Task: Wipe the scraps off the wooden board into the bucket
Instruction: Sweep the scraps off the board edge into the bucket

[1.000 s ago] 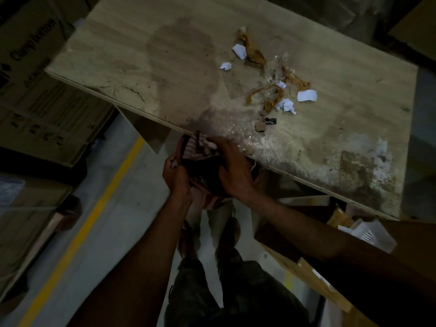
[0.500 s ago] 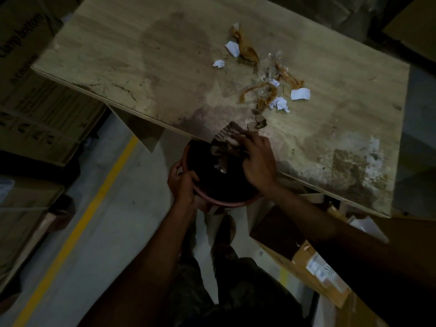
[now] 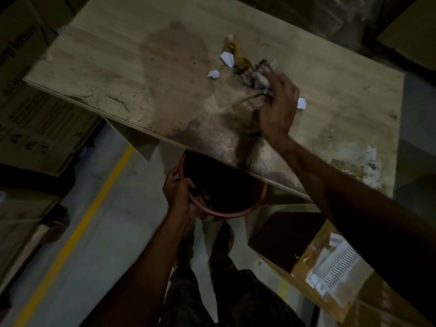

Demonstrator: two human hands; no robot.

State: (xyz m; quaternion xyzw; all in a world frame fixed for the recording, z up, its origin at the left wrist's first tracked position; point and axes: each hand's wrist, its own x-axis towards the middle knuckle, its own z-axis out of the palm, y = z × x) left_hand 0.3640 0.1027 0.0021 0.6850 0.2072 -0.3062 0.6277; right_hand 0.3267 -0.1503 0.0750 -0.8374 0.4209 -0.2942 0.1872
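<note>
Several scraps [image 3: 227,59] lie uncleared, far on board [image 3: 118,67]; right hand [image 3: 278,109] grips blurred rag [image 3: 259,79] among them, left hand [image 3: 177,192] holds bucket [image 3: 226,214] under near edge.

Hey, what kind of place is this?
Probably a warehouse or storeroom: printed cardboard cartons, a yellow line painted on the concrete floor, and a taped shipping box with a label.

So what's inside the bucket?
A few scraps lie inside the bucket, near the left hand gripping its rim. The rest is too dark, and the board covers its far side.
</note>
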